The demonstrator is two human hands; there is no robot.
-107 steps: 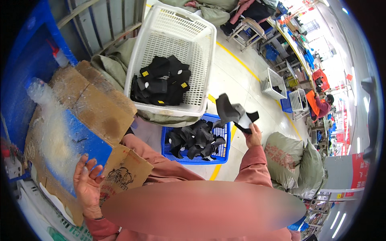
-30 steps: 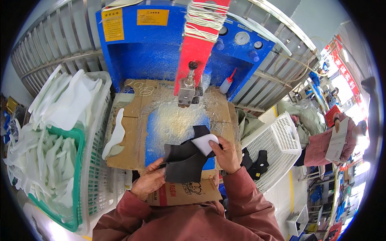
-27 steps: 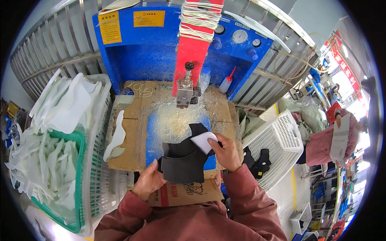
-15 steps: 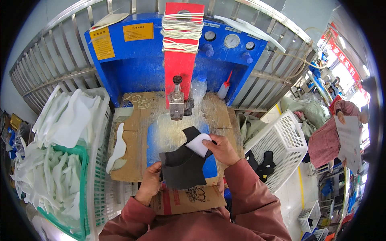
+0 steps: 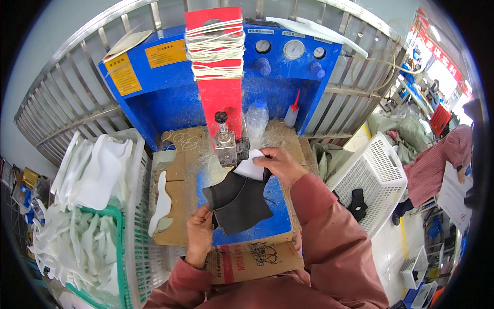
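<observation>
A black shoe upper [image 5: 243, 210] is spread in front of me below the metal head [image 5: 226, 148] of the red machine arm. My left hand [image 5: 199, 233] pinches its left edge between thumb and fingers. At the far right end, my right hand [image 5: 282, 166] is closed on a white foam piece [image 5: 249, 166] that lies against the black material. The white piece sits right beside the metal head; whether they touch I cannot tell. Beneath the upper shows a blue patch [image 5: 282, 215] of the work surface.
A white shaped piece [image 5: 161, 203] lies on the cardboard at left. Crates of white pieces [image 5: 92, 175] stand farther left. At right is a white basket [image 5: 381, 180] holding black pieces. A clear bottle [image 5: 257, 121] and a red-tipped bottle [image 5: 292, 112] stand behind. Another person [image 5: 437, 154] is at far right.
My right hand has brought the white piece and the upper's far end up toward the metal head. My left hand still holds the left edge. The view has shifted slightly.
</observation>
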